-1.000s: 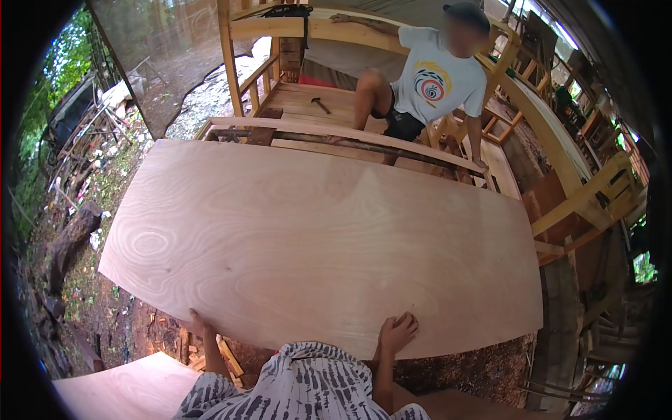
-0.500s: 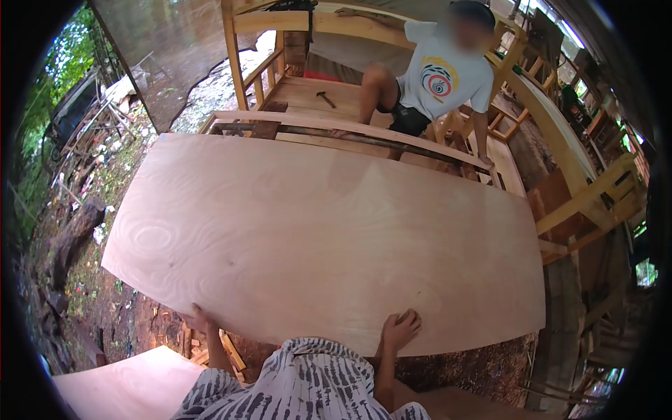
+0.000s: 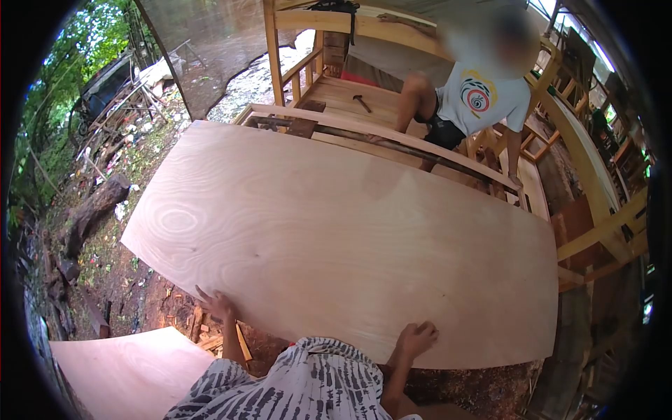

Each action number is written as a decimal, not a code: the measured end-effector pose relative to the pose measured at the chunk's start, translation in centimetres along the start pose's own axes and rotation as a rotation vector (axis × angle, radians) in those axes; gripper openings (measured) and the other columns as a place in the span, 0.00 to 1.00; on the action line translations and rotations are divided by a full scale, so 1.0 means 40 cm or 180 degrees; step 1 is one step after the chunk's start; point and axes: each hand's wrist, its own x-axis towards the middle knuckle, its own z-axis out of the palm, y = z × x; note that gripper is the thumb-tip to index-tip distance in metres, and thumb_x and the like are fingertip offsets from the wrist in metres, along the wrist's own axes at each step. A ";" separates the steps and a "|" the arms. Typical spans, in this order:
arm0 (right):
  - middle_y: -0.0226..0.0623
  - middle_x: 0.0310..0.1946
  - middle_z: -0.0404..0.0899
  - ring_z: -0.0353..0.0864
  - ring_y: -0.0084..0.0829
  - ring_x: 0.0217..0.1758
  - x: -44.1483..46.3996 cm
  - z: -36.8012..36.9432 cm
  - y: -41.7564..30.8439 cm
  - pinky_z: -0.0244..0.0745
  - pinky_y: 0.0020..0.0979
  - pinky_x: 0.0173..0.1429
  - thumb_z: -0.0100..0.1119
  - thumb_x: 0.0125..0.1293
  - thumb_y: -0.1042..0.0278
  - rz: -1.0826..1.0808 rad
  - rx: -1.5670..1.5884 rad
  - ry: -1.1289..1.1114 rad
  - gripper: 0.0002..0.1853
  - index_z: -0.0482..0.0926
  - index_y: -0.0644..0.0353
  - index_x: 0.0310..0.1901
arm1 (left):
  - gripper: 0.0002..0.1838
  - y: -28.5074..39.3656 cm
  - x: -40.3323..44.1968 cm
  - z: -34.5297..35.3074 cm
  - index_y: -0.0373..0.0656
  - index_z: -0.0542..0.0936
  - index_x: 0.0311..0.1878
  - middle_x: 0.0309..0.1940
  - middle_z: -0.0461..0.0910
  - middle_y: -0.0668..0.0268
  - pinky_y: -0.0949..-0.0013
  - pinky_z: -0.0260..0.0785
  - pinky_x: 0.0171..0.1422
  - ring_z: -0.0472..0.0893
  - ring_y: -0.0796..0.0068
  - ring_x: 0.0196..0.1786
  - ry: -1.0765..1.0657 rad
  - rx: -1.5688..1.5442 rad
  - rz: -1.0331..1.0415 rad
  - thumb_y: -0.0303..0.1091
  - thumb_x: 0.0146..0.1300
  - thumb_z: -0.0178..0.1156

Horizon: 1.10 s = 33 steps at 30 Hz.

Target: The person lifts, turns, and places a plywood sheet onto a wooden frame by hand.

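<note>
A large pale plywood sheet [image 3: 350,231] with swirling grain lies in front of me, its far edge against a wooden frame. At the near left edge my left hand [image 3: 220,306] is closed around the sheet's border, one finger pointing outward over it. My right hand [image 3: 418,341] is on the sheet near its front edge, further right, with bent fingers pressed to it. The undersides of both hands are hidden. Across the sheet a co-worker in a white printed T-shirt [image 3: 483,91] crouches, one hand [image 3: 515,180] on the frame's right end.
The wooden frame [image 3: 392,129] stands beyond the sheet, with a hammer [image 3: 362,103] on the boards behind it. Another plywood piece [image 3: 133,367] lies at lower left beside wood scraps [image 3: 213,343]. A log [image 3: 94,210] rests on the littered ground. Timber frames [image 3: 602,238] crowd the right side.
The whole scene has shifted rightward in view as my head turned left. A finger of my left hand now sticks out more. The sheet and the co-worker keep nearly the same positions.
</note>
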 end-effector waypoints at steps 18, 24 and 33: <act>0.42 0.12 0.65 0.62 0.30 0.17 0.000 -0.111 -0.087 0.62 0.37 0.26 0.59 0.72 0.61 0.0120 0.1552 -0.1441 0.25 0.73 0.74 0.22 | 0.34 -0.086 0.026 0.086 0.54 0.61 0.78 0.75 0.59 0.36 0.39 0.53 0.80 0.58 0.34 0.78 0.0140 0.0112 0.0107 0.42 0.69 0.55; 0.41 0.13 0.63 0.62 0.26 0.19 -0.095 0.005 -0.068 0.58 0.41 0.25 0.59 0.74 0.58 -0.0938 0.0737 -0.0663 0.27 0.72 0.73 0.21 | 0.35 -0.027 0.006 0.030 0.52 0.64 0.75 0.72 0.62 0.38 0.38 0.56 0.77 0.63 0.35 0.74 0.0243 -0.0127 -0.0113 0.41 0.65 0.58; 0.48 0.13 0.61 0.60 0.29 0.18 0.030 -0.141 -0.151 0.59 0.43 0.26 0.58 0.75 0.58 -0.0627 0.1351 -0.1231 0.28 0.72 0.75 0.21 | 0.37 -0.003 -0.014 -0.003 0.48 0.64 0.76 0.73 0.62 0.39 0.37 0.54 0.77 0.62 0.36 0.74 0.0186 -0.0500 -0.0226 0.38 0.62 0.61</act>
